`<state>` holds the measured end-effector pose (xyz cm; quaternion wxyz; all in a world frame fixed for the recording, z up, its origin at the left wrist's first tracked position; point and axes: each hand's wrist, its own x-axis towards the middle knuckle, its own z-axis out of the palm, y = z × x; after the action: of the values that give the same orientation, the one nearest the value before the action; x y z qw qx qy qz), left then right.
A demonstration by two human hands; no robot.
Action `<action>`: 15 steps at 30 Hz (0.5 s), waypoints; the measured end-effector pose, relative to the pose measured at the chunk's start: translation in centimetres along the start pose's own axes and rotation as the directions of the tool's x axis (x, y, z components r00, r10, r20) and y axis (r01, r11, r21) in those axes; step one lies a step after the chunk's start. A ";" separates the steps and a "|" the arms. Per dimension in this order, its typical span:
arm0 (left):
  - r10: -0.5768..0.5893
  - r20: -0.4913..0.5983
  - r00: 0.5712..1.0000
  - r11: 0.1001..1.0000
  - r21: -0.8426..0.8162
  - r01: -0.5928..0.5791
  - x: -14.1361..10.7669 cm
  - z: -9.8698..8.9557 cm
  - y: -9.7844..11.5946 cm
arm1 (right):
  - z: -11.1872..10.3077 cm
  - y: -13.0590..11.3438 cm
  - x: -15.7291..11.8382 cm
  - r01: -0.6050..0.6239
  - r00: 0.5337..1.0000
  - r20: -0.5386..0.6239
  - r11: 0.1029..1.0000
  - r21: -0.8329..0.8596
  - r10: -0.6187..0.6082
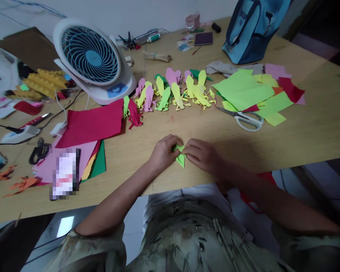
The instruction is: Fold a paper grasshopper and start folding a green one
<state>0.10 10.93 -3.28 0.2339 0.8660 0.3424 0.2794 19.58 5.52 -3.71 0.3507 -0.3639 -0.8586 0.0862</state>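
Observation:
A small folded piece of bright green paper [180,160] is pinched between both hands, low over the front of the wooden table. My left hand [164,150] closes on its left side, fingers curled. From the other side my right hand [200,154] grips its right edge with thumb and fingertips. Part of the paper is hidden by the fingers. Beyond the hands stands a row of folded paper figures in pink, yellow, green and red, among them a yellow one [176,94] and a red one [134,113].
White-handled scissors [248,120] lie beside loose coloured sheets [243,90] on the right. Red paper [93,122], a blurred phone [64,173] and black scissors [39,151] lie left. Behind are a fan [90,56], a bundle of sticks [158,56] and a blue bag [251,32].

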 end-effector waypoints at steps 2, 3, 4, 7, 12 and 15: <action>-0.008 -0.007 1.000 1.000 -0.017 0.008 -0.1 -0.1 0.0 | 0.2 -0.3 -0.2 0.036 0.999 0.001 0.993 -0.110 -0.037; -0.012 -0.008 1.000 1.000 -0.025 0.011 -0.1 -0.1 0.0 | 0.2 -0.5 -0.3 0.048 0.999 0.007 0.987 -0.151 -0.047; -0.014 -0.005 1.000 0.999 -0.031 0.014 -0.1 -0.1 0.1 | 0.2 -0.7 -0.3 0.050 0.999 0.010 0.982 -0.182 -0.049; -0.014 0.009 1.000 1.000 -0.019 0.014 -0.1 -0.2 0.2 | 0.3 -1.2 -0.6 0.026 1.000 0.000 0.972 -0.235 -0.027; -0.004 0.069 0.998 0.981 0.192 -0.010 -0.2 0.1 0.9 | 0.8 -1.8 -1.1 -0.044 0.999 0.017 0.956 -0.290 0.051; 0.012 0.129 0.992 0.938 0.341 -0.056 -0.4 0.2 1.4 | 1.0 -1.8 -1.2 -0.088 0.995 0.013 0.949 -0.302 0.097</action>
<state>0.62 9.69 -2.75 0.0951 0.9151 0.3556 0.1645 18.49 3.49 -4.39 0.2747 -0.4517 -0.8485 -0.0241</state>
